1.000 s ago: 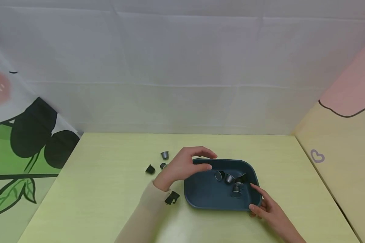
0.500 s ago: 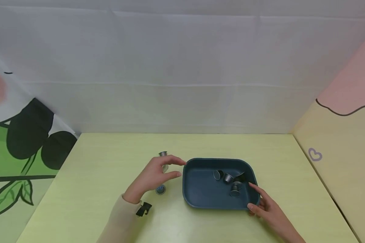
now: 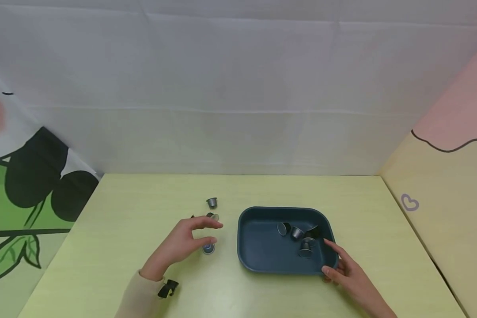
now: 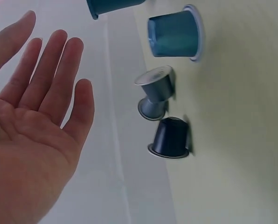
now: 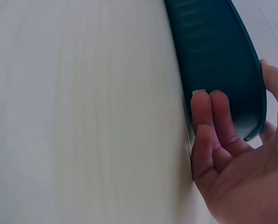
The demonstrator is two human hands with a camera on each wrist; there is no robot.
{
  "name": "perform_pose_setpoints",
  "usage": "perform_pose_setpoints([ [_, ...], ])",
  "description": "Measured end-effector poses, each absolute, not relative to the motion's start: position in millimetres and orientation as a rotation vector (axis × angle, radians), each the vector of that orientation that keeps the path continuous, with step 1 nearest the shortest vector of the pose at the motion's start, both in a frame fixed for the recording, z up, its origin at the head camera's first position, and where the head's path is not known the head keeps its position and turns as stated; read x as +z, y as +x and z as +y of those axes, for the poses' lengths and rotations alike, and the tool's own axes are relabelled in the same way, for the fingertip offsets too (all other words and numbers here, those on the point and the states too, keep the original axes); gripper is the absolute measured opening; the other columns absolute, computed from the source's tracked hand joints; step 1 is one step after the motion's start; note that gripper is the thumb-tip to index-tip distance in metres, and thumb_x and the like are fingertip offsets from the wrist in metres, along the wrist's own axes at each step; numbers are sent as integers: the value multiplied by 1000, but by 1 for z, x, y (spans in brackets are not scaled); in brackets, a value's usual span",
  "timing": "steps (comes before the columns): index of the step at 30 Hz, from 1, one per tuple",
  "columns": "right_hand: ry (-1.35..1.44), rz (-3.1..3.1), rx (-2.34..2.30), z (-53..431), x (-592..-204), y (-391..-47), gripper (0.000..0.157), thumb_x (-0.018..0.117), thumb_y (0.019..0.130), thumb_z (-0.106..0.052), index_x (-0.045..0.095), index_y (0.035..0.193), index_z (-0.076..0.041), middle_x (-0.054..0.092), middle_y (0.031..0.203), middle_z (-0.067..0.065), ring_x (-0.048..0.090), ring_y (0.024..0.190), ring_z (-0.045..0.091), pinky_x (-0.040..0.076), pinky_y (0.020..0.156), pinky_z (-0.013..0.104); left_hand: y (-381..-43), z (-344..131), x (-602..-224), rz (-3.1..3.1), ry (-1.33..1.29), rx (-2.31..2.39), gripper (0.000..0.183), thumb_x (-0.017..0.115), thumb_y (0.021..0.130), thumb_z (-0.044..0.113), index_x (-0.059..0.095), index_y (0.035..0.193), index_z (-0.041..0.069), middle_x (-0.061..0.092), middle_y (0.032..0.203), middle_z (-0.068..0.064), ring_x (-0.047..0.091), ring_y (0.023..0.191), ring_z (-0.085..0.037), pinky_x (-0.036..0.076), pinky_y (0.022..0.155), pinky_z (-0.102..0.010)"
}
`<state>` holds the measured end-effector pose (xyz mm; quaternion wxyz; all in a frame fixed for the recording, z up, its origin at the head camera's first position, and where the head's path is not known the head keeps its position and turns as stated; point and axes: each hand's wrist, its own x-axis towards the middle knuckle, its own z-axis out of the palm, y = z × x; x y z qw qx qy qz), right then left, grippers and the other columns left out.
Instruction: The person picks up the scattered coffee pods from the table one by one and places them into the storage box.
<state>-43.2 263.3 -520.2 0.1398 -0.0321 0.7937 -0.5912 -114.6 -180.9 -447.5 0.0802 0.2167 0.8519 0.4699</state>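
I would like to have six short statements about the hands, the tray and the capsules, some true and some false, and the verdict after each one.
1. The right hand grips the edge of the tray. True.
2. The left hand is closer to the loose capsules than the right hand is. True.
3. The left hand holds a capsule. False: it holds nothing.
4. Several capsules lie inside the tray. True.
5. No capsule lies outside the tray. False: some are on the table.
6. In the head view, the tray is to the left of the left hand. False: it is to the right.
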Motion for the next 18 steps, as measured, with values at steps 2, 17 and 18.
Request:
perform_pose_setpoints([
  [2, -90, 2297, -1714, 263, -520, -43, 65, 63, 99, -12, 29, 154, -10, 67, 81, 15, 65, 72, 25, 52, 66, 29, -113, -184, -451, 2551, 650, 1396, 33, 79, 87, 22, 71, 119, 21, 70, 117, 11, 59, 119, -16, 45, 101, -48],
  [17, -83, 2318, -1700, 262, -521, -43, 66, 65, 98, -14, 31, 154, -12, 67, 80, 14, 63, 70, 24, 51, 65, 29, -106, -198, -476, 2527, 580, 1307, 35, 77, 88, 13, 69, 122, 12, 69, 119, 5, 60, 118, -23, 44, 102, -54],
  [18, -79, 2316, -1696, 262, -520, -43, 66, 65, 98, -15, 31, 154, -12, 67, 80, 14, 64, 71, 25, 51, 65, 29, -106, -198, -477, 2528, 579, 1299, 35, 78, 87, 13, 69, 122, 12, 69, 119, 6, 60, 118, -24, 44, 102, -54],
])
